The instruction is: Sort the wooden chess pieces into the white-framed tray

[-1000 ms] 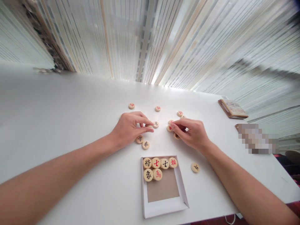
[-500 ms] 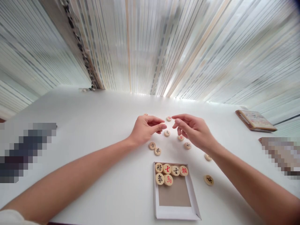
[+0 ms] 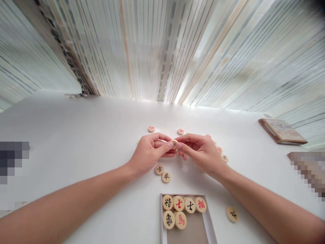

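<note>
Between my two hands is a round wooden Chinese chess piece [image 3: 174, 144] with a dark character, tilted up off the table. My left hand [image 3: 151, 150] pinches its left side between thumb and fingers. On its right side, the thumb and fingers of my right hand [image 3: 200, 150] close on it too. Another piece shows partly behind the fingers. Below my hands lie two black-lettered pieces [image 3: 162, 173], touching each other. An open shallow box [image 3: 209, 223] nearer to me holds several pieces in two rows, such as a red-lettered piece [image 3: 180, 220].
Two red-lettered pieces [image 3: 180, 131] lie beyond my hands. More pieces [image 3: 219, 149] lie by my right hand, partly hidden. A single black-lettered piece [image 3: 232, 214] sits right of the box. A brown-edged flat box [image 3: 283, 131] lies far right. Striped curtains [image 3: 157, 51] hang behind the white table [image 3: 88, 135].
My hands, apart before, have come together on one chess piece, which now shows between the fingertips. The view has shifted, so the box appears lower.
</note>
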A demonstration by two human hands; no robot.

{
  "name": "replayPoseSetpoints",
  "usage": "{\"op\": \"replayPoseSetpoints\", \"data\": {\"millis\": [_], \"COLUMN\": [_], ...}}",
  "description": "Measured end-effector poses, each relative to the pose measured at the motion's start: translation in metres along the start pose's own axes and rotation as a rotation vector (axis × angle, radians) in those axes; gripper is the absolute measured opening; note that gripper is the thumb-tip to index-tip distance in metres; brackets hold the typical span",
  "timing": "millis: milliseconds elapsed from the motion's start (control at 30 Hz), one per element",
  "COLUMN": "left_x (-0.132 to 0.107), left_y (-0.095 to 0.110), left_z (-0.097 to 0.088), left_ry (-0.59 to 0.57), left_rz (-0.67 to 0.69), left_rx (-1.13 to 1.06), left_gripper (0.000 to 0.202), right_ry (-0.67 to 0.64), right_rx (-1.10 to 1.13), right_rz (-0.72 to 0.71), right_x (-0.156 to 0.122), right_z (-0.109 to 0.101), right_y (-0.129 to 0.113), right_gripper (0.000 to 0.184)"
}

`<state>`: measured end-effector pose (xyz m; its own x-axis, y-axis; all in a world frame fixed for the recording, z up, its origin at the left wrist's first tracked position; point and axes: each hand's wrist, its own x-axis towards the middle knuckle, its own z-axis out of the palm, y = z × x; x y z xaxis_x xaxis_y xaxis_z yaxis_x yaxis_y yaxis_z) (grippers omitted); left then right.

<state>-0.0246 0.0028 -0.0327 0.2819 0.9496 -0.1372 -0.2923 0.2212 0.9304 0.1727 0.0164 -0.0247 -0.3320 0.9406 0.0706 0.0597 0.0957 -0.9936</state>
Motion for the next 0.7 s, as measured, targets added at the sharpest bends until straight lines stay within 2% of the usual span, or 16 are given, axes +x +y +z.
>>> {"op": "replayPoseSetpoints", "data": {"millis": [333, 700], "left_x": [-0.0044, -0.0059], "left_y": [0.0005, -0.0010], "left_z": [-0.0016, -0.0017], "left_ry": [-0.012, 0.056], "left_rz": [0.058, 0.124], "left_rx": [0.030, 0.253], "left_gripper": [0.023, 0.023], "right_ry": [0.034, 0.023], "right_rx": [0.025, -0.059], "right_rz": [0.009, -0.016], "right_x": [-0.0031, -0.0086], "right_z": [0.0061, 0.0059], "right_y": [0.0036, 0.0063], "right_gripper": [0.018, 0.021]}}
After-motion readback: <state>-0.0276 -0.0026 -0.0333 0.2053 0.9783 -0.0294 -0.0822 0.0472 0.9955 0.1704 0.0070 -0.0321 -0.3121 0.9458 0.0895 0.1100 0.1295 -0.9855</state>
